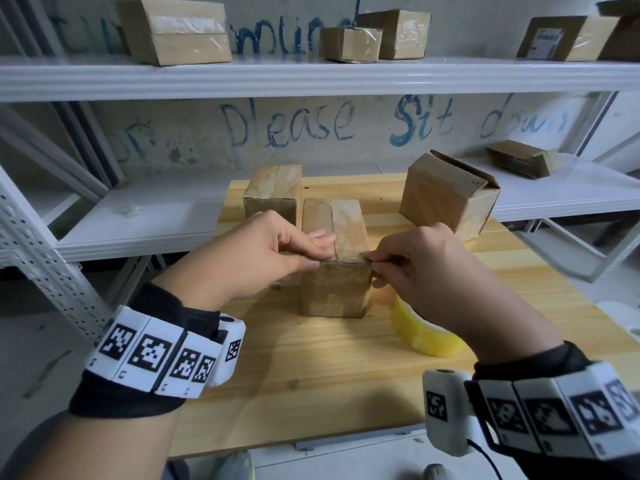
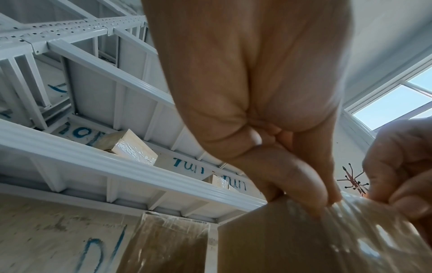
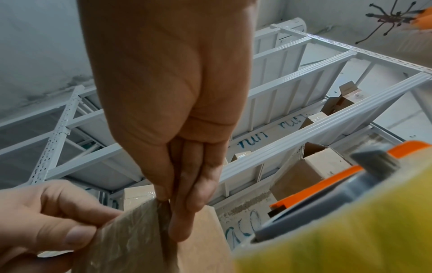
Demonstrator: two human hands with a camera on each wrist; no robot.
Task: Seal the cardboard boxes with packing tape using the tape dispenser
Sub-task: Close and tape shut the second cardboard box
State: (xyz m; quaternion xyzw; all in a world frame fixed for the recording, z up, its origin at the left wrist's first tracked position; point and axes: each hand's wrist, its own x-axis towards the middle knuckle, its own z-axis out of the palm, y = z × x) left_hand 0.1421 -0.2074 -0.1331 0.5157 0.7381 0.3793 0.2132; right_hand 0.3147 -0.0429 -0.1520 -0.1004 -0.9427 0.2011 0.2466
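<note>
Both hands work the near top edge of a taped cardboard box [image 1: 334,258] on a wooden table [image 1: 311,358]: left hand [image 1: 266,251] presses the tape [image 1: 346,230] down, right hand [image 1: 415,265] pinches its end. Another box [image 1: 273,195] looks sealed; a third [image 1: 450,195] gapes open. Yellow tape dispenser [image 1: 426,334] waits beside.

On the table [image 1: 311,358], one box [image 1: 334,258] stands before another [image 1: 273,195], tape roll [image 1: 426,334] at its right.

Storeroom, white metal shelving [image 1: 311,77] stacked with cardboard boxes [image 1: 176,29], wooden packing table [image 1: 329,358]
</note>
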